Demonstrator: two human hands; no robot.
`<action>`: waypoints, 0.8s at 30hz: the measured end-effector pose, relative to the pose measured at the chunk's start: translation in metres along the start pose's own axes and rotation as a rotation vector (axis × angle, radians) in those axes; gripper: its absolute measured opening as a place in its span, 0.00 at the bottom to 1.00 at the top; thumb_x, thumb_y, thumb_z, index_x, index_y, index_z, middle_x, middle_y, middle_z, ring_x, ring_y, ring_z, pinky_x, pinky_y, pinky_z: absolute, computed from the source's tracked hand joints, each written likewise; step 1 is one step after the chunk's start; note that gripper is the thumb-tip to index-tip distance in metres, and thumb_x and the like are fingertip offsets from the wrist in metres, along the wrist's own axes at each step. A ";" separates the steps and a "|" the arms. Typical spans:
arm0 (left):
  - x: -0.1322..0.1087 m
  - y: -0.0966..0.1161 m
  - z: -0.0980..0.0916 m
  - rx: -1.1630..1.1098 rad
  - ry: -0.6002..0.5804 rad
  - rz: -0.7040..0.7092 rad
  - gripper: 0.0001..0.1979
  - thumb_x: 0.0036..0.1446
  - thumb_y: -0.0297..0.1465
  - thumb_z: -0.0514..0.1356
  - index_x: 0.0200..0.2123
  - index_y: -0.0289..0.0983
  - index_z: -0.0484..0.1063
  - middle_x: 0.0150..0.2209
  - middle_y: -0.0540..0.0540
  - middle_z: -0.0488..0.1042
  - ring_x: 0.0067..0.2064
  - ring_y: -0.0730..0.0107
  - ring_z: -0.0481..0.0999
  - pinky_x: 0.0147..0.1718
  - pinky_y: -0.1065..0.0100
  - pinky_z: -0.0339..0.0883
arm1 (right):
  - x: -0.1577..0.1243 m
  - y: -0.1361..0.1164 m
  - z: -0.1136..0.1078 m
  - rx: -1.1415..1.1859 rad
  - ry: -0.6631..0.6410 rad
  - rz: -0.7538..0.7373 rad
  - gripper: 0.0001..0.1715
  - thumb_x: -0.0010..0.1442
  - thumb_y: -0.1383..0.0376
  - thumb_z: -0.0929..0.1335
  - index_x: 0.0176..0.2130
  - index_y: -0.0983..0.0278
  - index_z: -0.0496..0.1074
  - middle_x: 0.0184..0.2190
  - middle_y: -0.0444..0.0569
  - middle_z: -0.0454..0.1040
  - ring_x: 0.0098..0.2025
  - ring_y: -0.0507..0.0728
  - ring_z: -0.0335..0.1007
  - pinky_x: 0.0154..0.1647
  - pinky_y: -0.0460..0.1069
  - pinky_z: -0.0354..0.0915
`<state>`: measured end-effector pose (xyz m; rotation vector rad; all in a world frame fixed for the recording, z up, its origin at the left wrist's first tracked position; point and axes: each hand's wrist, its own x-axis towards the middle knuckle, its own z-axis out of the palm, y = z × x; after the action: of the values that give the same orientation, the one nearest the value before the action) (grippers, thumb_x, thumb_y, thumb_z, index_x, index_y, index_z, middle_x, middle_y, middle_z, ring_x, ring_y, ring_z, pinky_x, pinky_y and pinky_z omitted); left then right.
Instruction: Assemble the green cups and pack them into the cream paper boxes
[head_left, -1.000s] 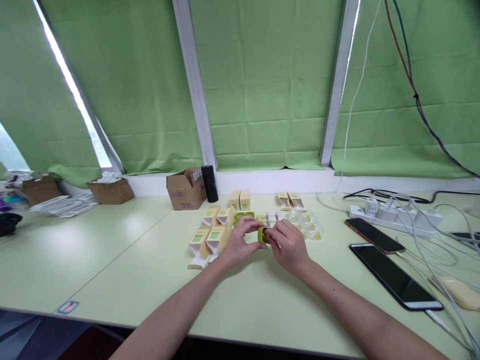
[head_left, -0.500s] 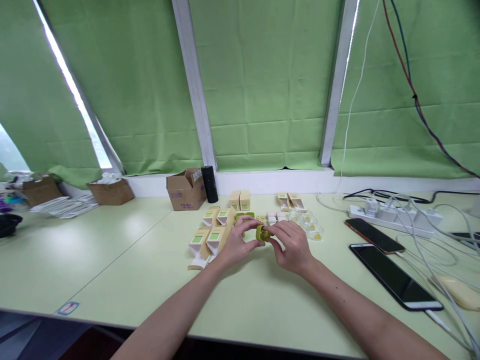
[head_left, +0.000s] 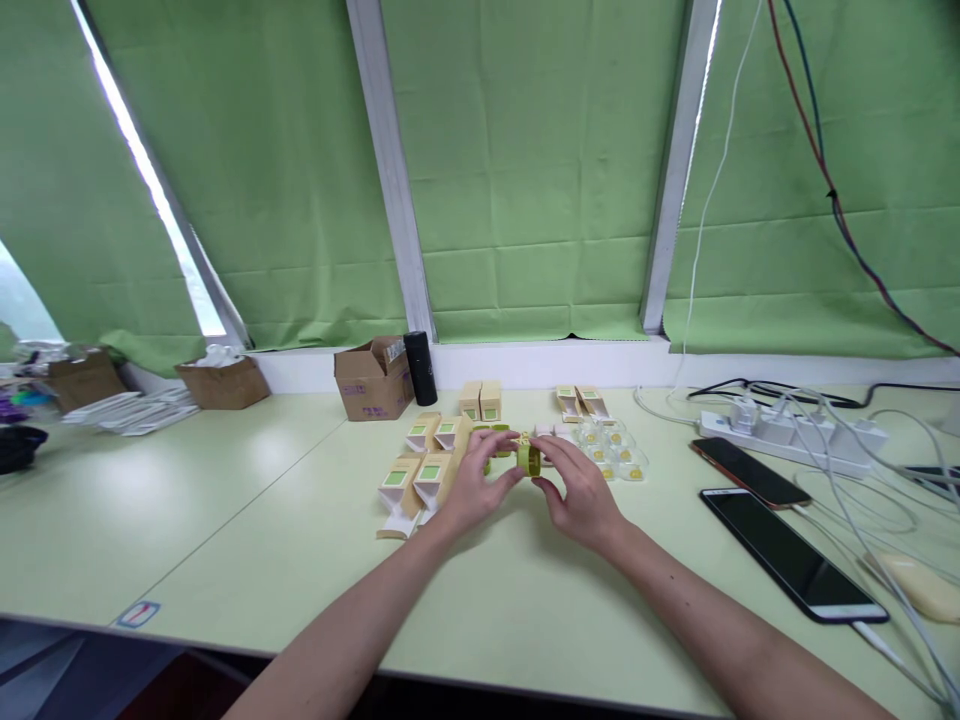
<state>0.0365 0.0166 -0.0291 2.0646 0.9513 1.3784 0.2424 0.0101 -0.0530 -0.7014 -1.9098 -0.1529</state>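
Note:
Between my two hands is a small olive-green hollow plastic piece (head_left: 529, 459), held just above the table. The fingertips of my left hand (head_left: 480, 488) pinch its left side, and those of my right hand (head_left: 581, 492) close on its right side. Just behind my left fingers sits another olive-green piece (head_left: 491, 428), partly covered. Small white blocks (head_left: 561, 431) lie behind my right fingers. Clear plastic packs with yellow centres (head_left: 615, 447) stand to the right of them. Left of my left hand, several open cream cartons with green labels (head_left: 395, 478) stand in rows.
Farther back are two closed cartons (head_left: 490, 401), two more cartons (head_left: 592, 403), a brown cardboard box (head_left: 373, 380) and a black cylinder (head_left: 420, 368). Two phones (head_left: 787, 550), (head_left: 750, 470) and a power strip (head_left: 795, 440) with tangled cables lie at right.
The olive-green piece has been turned, so its hollow faces more to the right. My right fingers have shifted slightly around it, while the things on the table stay put.

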 end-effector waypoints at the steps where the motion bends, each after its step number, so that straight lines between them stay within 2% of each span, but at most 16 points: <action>1: 0.000 0.000 -0.001 0.013 0.011 0.000 0.18 0.65 0.41 0.65 0.55 0.42 0.75 0.52 0.40 0.69 0.52 0.60 0.78 0.55 0.54 0.74 | 0.000 0.001 0.000 0.017 0.008 0.012 0.36 0.65 0.73 0.66 0.69 0.58 0.63 0.58 0.58 0.75 0.61 0.67 0.73 0.58 0.65 0.77; 3: 0.001 0.000 -0.001 0.054 0.031 -0.016 0.13 0.68 0.39 0.62 0.49 0.40 0.77 0.48 0.41 0.71 0.49 0.61 0.77 0.54 0.55 0.74 | -0.001 0.001 0.001 0.049 0.018 0.031 0.36 0.64 0.73 0.66 0.68 0.57 0.63 0.59 0.58 0.75 0.62 0.67 0.73 0.58 0.64 0.77; 7: 0.001 -0.002 0.000 0.106 0.022 -0.062 0.09 0.66 0.37 0.62 0.41 0.39 0.78 0.42 0.43 0.71 0.44 0.61 0.76 0.48 0.57 0.74 | -0.001 0.001 0.002 0.079 0.027 0.046 0.34 0.64 0.75 0.66 0.66 0.58 0.65 0.58 0.58 0.75 0.61 0.66 0.73 0.58 0.64 0.77; 24: 0.001 -0.002 0.005 0.063 -0.009 -0.108 0.09 0.64 0.36 0.62 0.33 0.38 0.74 0.35 0.46 0.70 0.37 0.65 0.73 0.37 0.64 0.70 | -0.003 0.004 0.007 0.088 0.005 0.036 0.31 0.63 0.76 0.65 0.62 0.58 0.66 0.56 0.58 0.76 0.60 0.66 0.74 0.57 0.64 0.77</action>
<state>0.0406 0.0192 -0.0318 2.0311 1.0993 1.2986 0.2399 0.0145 -0.0598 -0.6753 -1.8859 -0.0473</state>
